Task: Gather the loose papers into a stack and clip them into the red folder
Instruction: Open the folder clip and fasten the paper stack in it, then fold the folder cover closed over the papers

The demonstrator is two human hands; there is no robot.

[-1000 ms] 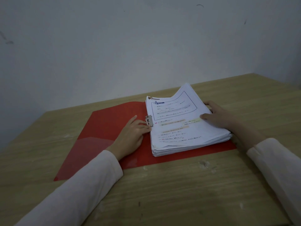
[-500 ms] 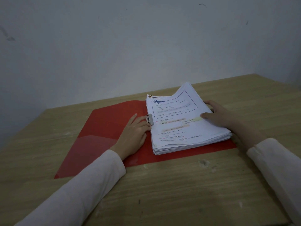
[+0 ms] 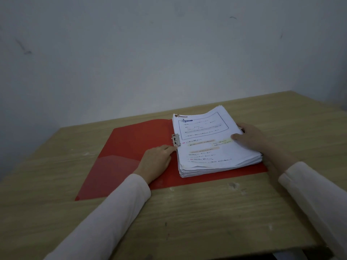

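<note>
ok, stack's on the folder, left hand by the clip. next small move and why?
Probably press the metal clip down with the left hand while the right hand steadies the paper stack. The stack already lies on the right half of the open red folder, its left edge at the clip, and the left fingertips touch the clip's near end.

A thick paper stack (image 3: 212, 147) lies flat on the open red folder (image 3: 131, 147).
</note>
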